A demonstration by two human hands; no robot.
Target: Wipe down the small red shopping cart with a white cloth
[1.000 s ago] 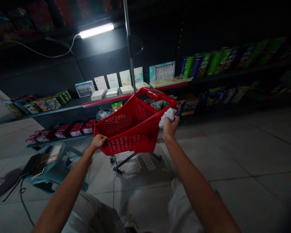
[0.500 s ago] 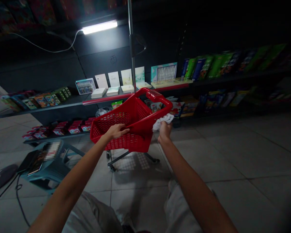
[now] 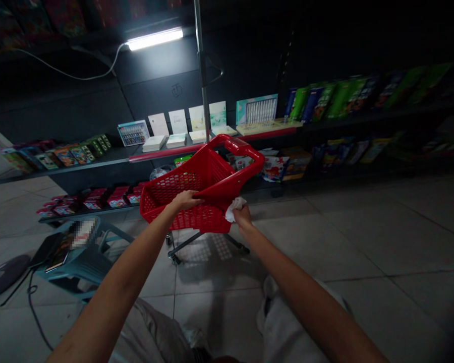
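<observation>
Downward, from just under the handle point(image 3: 247, 150) to the lower rear part of the side wall point(image 3: 212, 218), the right hand point(image 3: 242, 218) has been moved since half a second ago, and the white cloth point(image 3: 235, 206) has been carried with it. By the left hand point(image 3: 186, 199), which one second ago was placed at the front corner, the middle of the near rim is now touched, almost as in the previous frame.

In the right hand the cloth is held bunched, with the fingers closed on it, and it is brought against the outer side of the red cart point(image 3: 225, 191). Over the near rim the left hand is laid; whether its fingers are closed around this edge cannot be told.

The cart is placed sideways before the person, its handle turned to the right side, its wheels point(image 3: 174, 258) resting on the tiled floor point(image 3: 325, 237). On its far side, the shelf point(image 3: 166, 154) is found near, so little room is left there. At the left, the room is narrowed by a blue stool point(image 3: 85, 259), set apart from the cart. To the right of the right hand, a wide stretch of open floor is seen.
</observation>
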